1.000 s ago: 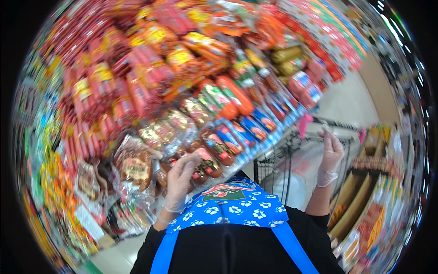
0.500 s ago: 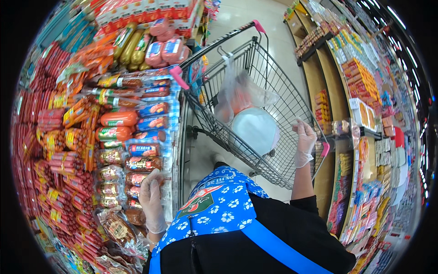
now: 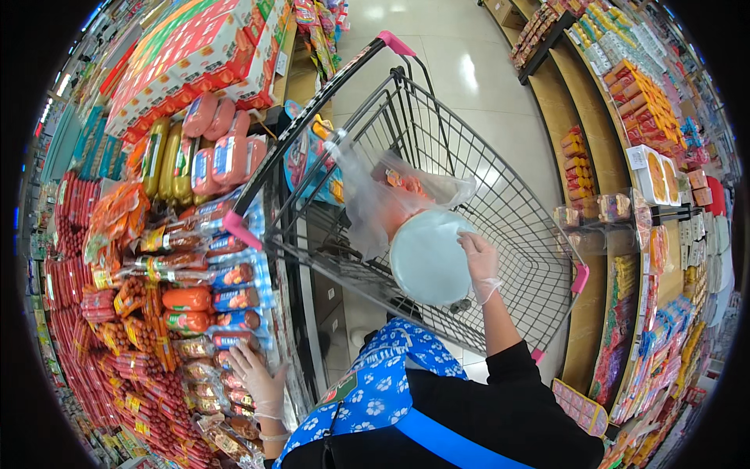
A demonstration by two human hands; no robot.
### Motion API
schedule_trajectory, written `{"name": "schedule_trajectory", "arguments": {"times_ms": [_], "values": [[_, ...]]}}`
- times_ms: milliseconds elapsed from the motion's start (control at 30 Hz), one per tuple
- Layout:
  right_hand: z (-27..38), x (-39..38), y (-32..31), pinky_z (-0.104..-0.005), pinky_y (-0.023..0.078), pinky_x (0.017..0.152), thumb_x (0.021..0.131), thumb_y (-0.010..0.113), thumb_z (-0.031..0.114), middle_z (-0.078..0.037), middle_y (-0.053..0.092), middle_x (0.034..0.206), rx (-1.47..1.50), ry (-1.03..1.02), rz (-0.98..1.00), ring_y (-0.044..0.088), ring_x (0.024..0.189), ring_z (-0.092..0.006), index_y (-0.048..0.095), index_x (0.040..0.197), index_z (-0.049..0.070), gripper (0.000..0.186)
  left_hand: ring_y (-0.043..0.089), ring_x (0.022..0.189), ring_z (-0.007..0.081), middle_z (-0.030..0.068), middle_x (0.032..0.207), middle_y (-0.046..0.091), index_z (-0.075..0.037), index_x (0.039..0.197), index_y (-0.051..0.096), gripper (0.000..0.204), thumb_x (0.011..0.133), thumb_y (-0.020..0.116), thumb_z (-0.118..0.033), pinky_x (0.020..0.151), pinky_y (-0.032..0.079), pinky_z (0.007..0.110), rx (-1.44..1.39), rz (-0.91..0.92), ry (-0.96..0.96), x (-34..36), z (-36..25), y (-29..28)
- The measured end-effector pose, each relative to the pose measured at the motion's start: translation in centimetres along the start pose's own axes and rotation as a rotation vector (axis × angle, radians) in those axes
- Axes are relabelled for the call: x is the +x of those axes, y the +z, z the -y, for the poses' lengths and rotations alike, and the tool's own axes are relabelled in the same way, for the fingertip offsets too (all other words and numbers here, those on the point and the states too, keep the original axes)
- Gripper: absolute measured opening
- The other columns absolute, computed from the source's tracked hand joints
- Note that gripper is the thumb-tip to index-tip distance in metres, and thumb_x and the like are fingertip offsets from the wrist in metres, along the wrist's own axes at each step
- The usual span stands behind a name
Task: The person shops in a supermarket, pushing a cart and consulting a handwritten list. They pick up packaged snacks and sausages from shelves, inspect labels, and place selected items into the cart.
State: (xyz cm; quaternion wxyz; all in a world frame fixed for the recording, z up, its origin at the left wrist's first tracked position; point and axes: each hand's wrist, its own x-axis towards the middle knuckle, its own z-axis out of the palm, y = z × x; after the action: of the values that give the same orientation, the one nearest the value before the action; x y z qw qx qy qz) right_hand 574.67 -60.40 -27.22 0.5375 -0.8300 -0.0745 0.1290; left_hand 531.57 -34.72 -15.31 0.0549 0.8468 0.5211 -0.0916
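My right hand (image 3: 479, 262), in a clear thin glove, reaches over the shopping cart (image 3: 516, 211) and has its fingers closed at the right edge of a pale blue round lid-like thing (image 3: 430, 258). That thing lies in the cart against a clear plastic bag (image 3: 363, 199) with orange-red contents. My left hand (image 3: 259, 383), gloved the same way, is open with fingers apart, over the near part of the packaged sausages (image 3: 234, 320). Whether it touches a package I cannot tell.
Heaps of red wrapped sausages (image 3: 70, 273) fill the display on the left. Red-and-white boxes (image 3: 203, 59) are stacked behind it. Beyond the cart on the right runs a wooden shelf (image 3: 582, 102) with packaged goods. Tiled floor (image 3: 461, 70) shows past the cart.
My right hand has moved left from the cart's right side to the pale blue round thing. My left hand's fingers have spread. The whole view has turned and shifted.
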Motion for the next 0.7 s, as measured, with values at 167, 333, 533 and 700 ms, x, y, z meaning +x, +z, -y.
{"name": "schedule_trajectory", "arguments": {"times_ms": [167, 333, 533, 700], "values": [[-0.9, 7.7, 5.0, -0.0399, 0.052, 0.087, 0.098, 0.059, 0.024, -0.02, 0.071, 0.104, -0.176, -0.223, 0.094, 0.067, 0.097, -0.036, 0.073, 0.107, 0.003, 0.027, 0.005, 0.151, 0.0464, 0.0288, 0.162, 0.011, 0.001, 0.158, 0.005, 0.133, 0.062, 0.092, -0.03, 0.123, 0.011, 0.054, 0.142, 0.084, -0.079, 0.1, -0.7, 0.4], [-2.9, 17.1, 12.1, -0.0416, 0.05, 0.092, 0.09, 0.066, 0.035, -0.022, 0.07, 0.107, -0.594, 0.02, 0.44, 0.066, 0.101, -0.0368, 0.071, 0.111, 0.005, 0.037, 0.004, 0.15, 0.0488, 0.0313, 0.16, 0.009, 0.005, 0.156, 0.003, 0.137, 0.06, 0.093, -0.031, 0.123, 0.01, 0.055, 0.166, 0.122, -0.087, 0.6, -1.3, 0.0], [-7.3, 18.6, 17.2, -0.0413, 0.051, 0.094, 0.078, 0.076, 0.037, -0.018, 0.07, 0.117, -0.623, 0.16, 0.429, 0.068, 0.105, -0.0313, 0.058, 0.132, 0.01, 0.062, 0.005, 0.149, 0.0494, 0.0327, 0.159, 0.008, 0.006, 0.155, 0.002, 0.139, 0.058, 0.093, -0.032, 0.122, 0.009, 0.058, 0.138, 0.165, -0.125, 0.9, -1.1, 0.1], [-9.7, 19.0, 19.0, -0.0374, 0.057, 0.07, 0.077, 0.079, 0.018, -0.015, 0.071, 0.101, -0.34, 0.449, 0.342, 0.071, 0.08, -0.0258, 0.057, 0.125, -0.001, 0.056, 0.006, 0.15, 0.0486, 0.0303, 0.159, 0.008, 0.002, 0.156, 0.0, 0.142, 0.054, 0.096, -0.022, 0.123, 0.011, 0.057, 0.164, 0.152, -0.142, 0.6, -1.0, 0.3]]}}
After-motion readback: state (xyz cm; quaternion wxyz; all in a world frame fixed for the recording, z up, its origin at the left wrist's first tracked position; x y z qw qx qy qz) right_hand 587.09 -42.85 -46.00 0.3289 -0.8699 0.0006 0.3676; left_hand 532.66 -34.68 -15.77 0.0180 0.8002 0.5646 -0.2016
